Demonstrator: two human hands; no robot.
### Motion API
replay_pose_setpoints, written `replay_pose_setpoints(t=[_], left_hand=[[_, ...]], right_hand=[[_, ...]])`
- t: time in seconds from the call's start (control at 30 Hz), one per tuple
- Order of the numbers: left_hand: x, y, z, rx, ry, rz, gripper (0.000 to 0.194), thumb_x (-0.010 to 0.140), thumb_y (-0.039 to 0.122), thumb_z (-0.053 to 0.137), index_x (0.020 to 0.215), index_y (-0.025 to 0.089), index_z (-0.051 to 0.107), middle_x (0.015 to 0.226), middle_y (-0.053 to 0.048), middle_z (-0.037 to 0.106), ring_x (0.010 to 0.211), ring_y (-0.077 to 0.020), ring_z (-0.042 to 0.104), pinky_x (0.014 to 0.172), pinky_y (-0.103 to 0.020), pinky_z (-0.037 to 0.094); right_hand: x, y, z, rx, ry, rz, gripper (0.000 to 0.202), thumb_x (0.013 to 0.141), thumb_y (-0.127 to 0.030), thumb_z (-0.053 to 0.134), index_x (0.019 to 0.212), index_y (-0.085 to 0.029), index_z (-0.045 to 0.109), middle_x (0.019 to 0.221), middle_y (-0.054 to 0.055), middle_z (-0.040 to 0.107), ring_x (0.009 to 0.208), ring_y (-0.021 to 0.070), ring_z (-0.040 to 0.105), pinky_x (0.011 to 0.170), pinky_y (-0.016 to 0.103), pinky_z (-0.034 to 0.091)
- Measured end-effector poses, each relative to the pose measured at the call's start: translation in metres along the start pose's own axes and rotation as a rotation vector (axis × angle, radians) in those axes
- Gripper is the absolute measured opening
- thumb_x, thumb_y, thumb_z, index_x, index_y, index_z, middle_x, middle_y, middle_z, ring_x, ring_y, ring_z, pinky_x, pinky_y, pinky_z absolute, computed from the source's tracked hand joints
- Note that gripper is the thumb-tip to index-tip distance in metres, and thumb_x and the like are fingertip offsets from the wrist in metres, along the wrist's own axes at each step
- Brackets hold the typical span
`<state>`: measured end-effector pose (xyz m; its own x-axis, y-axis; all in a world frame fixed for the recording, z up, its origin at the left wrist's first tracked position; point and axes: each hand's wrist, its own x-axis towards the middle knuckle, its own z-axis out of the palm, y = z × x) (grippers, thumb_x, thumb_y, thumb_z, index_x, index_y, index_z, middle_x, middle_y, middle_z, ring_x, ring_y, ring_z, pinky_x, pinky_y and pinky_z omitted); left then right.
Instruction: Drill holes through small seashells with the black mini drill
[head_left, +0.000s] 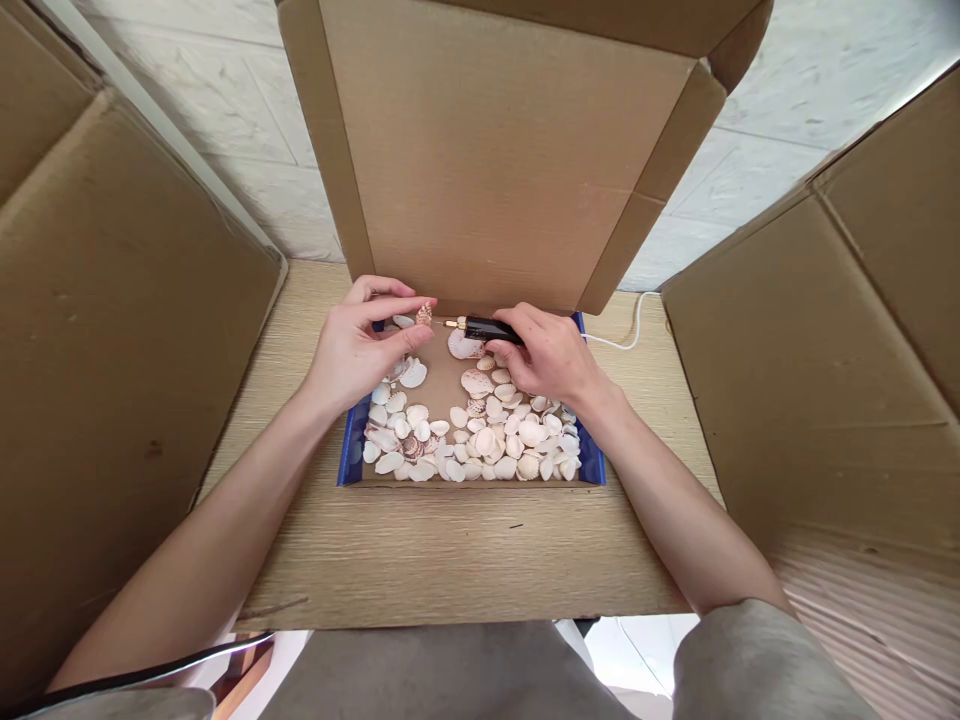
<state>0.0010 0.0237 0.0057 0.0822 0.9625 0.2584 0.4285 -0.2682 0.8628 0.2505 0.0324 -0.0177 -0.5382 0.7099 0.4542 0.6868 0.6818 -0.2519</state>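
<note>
Between the thumb and fingers of my left hand (356, 345) is a small brown-and-white patterned seashell (424, 314), held upright above the tray. My right hand (551, 350) is wrapped round a black mini electric drill (491, 330) with a brass chuck. Its tip points left at the seashell, with a small gap that I cannot judge exactly. Below both hands lies a shallow cardboard tray with blue sides (592, 455), holding many loose white shells (487, 440). Two larger pinkish scallop shells, one of them this scallop shell (477, 382), lie under the drill.
A raised cardboard flap (502, 150) stands behind the tray. Cardboard walls flank the wooden table (450, 560) at left (135, 300) and right (847, 330). A white cable (630, 335) runs from the drill to the right. A small dark sliver (516, 526) lies in front.
</note>
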Motion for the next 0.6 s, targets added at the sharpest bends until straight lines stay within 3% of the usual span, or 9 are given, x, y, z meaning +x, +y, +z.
replay_pose_setpoints(t=[0.2,0.37,0.5,0.6], left_hand=[[-0.0016,0.0046,0.0008,-0.085,-0.021,-0.070,0.027,0.074,0.036,0.080,0.100,0.029,0.078,0.107,-0.004,0.069,0.103,-0.0214,0.065,0.081,-0.033,0.058],[-0.0034,0.0058,0.0027,-0.094,-0.076,-0.047,0.029,0.073,0.037,0.081,0.100,0.028,0.079,0.102,-0.004,0.072,0.097,-0.0207,0.067,0.078,-0.033,0.058],[-0.0032,0.0042,0.0024,-0.077,-0.076,-0.033,0.029,0.074,0.038,0.081,0.101,0.029,0.079,0.103,-0.004,0.070,0.097,-0.0202,0.066,0.074,-0.030,0.057],[-0.0027,0.0043,0.0018,-0.037,-0.067,-0.032,0.029,0.073,0.038,0.082,0.100,0.030,0.079,0.105,-0.003,0.068,0.095,-0.0190,0.065,0.079,-0.032,0.056]], right_hand=[[0.0031,0.0003,-0.0031,-0.018,0.131,-0.022,0.024,0.098,-0.034,0.045,0.111,-0.020,0.058,0.101,0.010,0.067,0.092,0.0228,0.062,0.080,0.038,0.049],[0.0000,-0.0034,0.0015,0.027,-0.015,0.027,0.031,0.099,-0.040,0.042,0.100,-0.016,0.063,0.089,0.007,0.071,0.076,0.0191,0.064,0.065,0.032,0.045],[0.0003,-0.0046,0.0018,0.036,-0.024,0.019,0.034,0.100,-0.042,0.043,0.108,-0.015,0.062,0.097,0.008,0.071,0.083,0.0190,0.066,0.068,0.030,0.045],[0.0018,-0.0032,0.0012,0.056,-0.044,-0.017,0.038,0.100,-0.047,0.043,0.114,-0.016,0.059,0.098,0.008,0.069,0.085,0.0188,0.064,0.070,0.030,0.046]])
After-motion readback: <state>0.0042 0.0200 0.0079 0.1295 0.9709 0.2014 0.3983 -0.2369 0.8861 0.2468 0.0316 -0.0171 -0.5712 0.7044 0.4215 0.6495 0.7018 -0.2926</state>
